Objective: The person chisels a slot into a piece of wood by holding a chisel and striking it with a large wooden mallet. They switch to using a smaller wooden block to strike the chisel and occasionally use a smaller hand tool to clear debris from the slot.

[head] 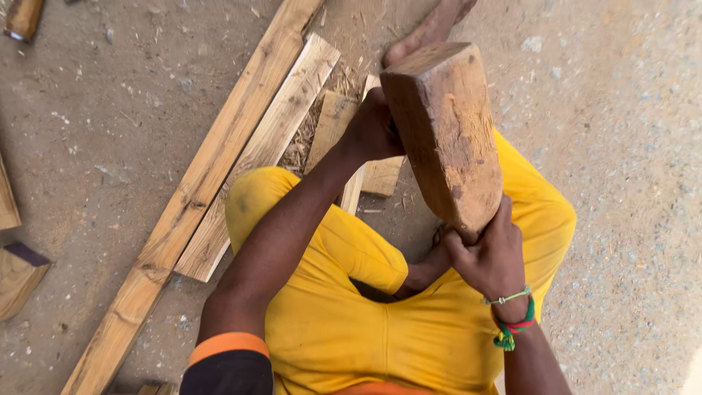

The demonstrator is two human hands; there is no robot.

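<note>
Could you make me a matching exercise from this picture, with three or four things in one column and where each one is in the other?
Things:
1. thick brown wooden block
2. two long pale wooden planks
3. green, red and white wrist bands
4. left hand

Places:
A. lying side by side on the sandy ground, left of the yellow trousers
B. around the wrist of the right hand
C. gripping the block's upper left edge
D. held up between both hands, above the lap

Pairs: 1-D, 2-A, 3-B, 4-C
</note>
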